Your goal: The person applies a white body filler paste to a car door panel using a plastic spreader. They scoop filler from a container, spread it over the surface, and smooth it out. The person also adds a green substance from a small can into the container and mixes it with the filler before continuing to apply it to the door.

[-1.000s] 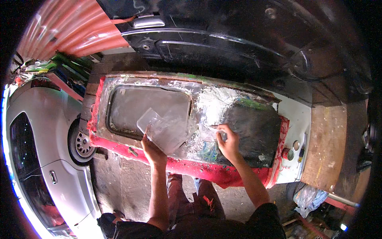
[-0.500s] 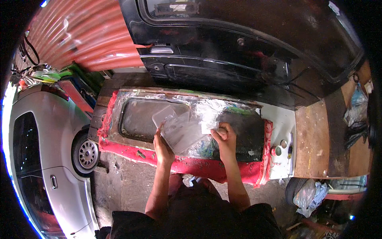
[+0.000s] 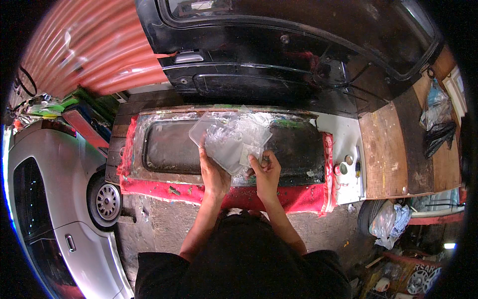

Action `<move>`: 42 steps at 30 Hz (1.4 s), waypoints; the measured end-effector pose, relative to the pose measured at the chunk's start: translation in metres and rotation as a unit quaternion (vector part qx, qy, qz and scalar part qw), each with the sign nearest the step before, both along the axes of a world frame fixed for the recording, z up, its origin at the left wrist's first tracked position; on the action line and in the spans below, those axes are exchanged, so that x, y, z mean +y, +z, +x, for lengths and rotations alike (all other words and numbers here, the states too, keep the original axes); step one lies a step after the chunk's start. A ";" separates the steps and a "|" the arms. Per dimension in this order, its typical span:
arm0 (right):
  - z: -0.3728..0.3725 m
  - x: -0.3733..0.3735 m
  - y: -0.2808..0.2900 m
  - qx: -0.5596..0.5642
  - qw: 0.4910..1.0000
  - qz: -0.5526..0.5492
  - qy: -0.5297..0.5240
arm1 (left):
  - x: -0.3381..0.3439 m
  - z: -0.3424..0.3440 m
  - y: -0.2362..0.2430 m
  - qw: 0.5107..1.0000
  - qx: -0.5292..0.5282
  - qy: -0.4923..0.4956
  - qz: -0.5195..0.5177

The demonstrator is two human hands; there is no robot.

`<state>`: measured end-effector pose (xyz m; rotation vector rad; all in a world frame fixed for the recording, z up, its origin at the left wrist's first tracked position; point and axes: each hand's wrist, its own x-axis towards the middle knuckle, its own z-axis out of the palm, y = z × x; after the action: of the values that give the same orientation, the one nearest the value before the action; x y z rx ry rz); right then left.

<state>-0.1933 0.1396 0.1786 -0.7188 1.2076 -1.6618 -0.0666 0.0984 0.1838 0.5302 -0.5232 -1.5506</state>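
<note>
Fingers of right hand (image 3: 268, 174) pinch pale flat spreader (image 3: 247, 153), narrow gap, over white-smeared clear tray (image 3: 221, 144); left hand (image 3: 215, 180) grips tray's near-left edge, most fingers hidden.

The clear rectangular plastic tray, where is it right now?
In the head view, the tray is just left of centre, in the left hand over the dark, white-smeared panel; a small pale square spreader in the right hand overlaps its lower right.
</note>
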 end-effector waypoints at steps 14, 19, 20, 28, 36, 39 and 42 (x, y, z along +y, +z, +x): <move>0.001 0.005 -0.019 0.153 0.988 -0.028 -0.010 | -0.026 0.019 0.023 1.000 -0.002 -0.019 -0.014; -0.006 0.006 -0.016 0.115 0.993 0.008 -0.008 | -0.041 0.028 0.029 0.999 -0.014 -0.005 -0.041; -0.012 0.003 -0.020 0.144 0.989 0.012 -0.022 | -0.042 0.030 0.030 0.999 -0.020 -0.001 -0.046; -0.035 -0.028 0.011 0.535 0.827 -0.087 -0.151 | -0.038 0.025 0.028 0.998 -0.055 0.019 -0.036; -0.003 -0.043 0.002 0.580 0.789 -0.157 -0.128 | -0.033 0.010 0.026 0.998 -0.035 0.038 -0.022; 0.005 -0.038 -0.004 0.591 0.787 -0.155 -0.089 | -0.034 0.010 0.029 0.998 -0.011 0.062 -0.017; 0.009 -0.032 -0.005 0.583 0.795 -0.158 -0.058 | -0.036 0.012 0.026 0.997 -0.010 0.074 -0.016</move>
<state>-0.1843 0.1076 0.1732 -2.1143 1.7993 -1.4835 -0.0545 0.0626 0.2098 0.5486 -0.5115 -1.3955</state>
